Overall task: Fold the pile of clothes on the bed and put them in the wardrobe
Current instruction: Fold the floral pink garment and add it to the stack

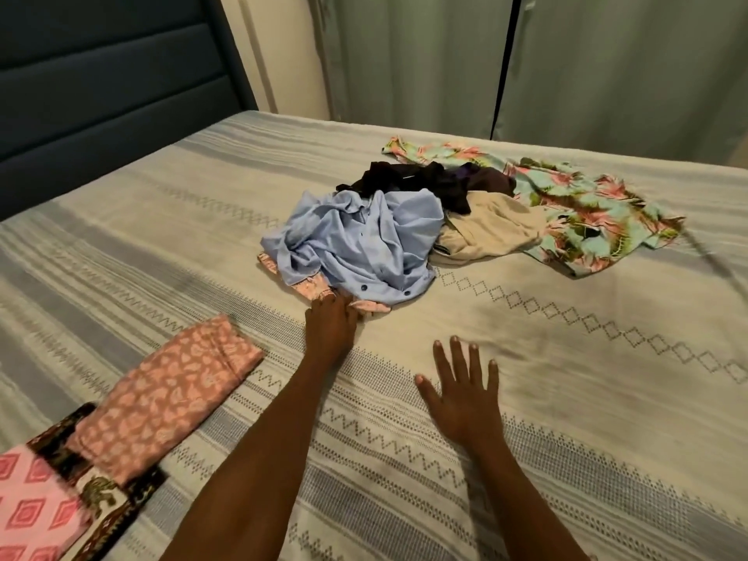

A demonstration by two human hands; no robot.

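Observation:
A loose pile of clothes lies mid-bed: a light blue buttoned shirt (364,240), dark garments (425,180), a beige piece (489,232) and a floral turquoise-pink garment (583,204). A pink patterned cloth (311,291) pokes out from under the blue shirt. My left hand (332,321) reaches to that pink edge, fingers curled onto it. My right hand (461,382) rests flat on the bedspread with fingers spread, holding nothing. At the lower left lie folded clothes: a pink leaf-print piece (166,398) on a dark patterned one (109,504), beside a pink diamond-print one (32,516).
The striped grey-and-cream bedspread (566,398) covers the bed. A dark blue padded headboard (101,95) stands at the left. Pale green curtain-like wardrobe fabric (607,66) with a dark vertical gap hangs behind the bed's far side.

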